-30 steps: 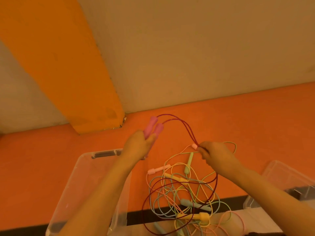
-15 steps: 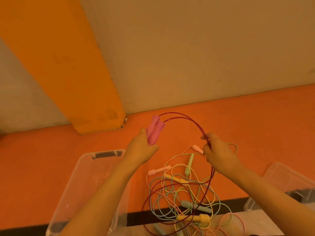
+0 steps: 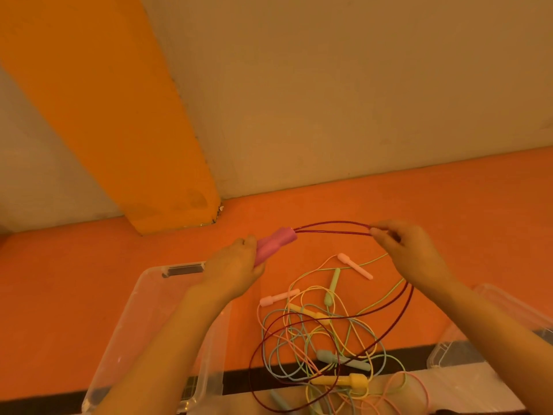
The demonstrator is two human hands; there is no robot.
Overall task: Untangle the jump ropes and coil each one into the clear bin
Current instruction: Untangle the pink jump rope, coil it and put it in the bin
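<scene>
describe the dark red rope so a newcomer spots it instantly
Start at the clear bin at lower left; the rope pile lies right of it. The dark red rope is the only dark cord, rising from the pile to both hands, ending in two pink handles.

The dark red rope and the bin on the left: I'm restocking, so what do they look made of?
Dark red rope: probably glossy plastic-coated cord; it is thin and holds springy loops. Bin: clear hard plastic, see-through with glinting edges.
</scene>
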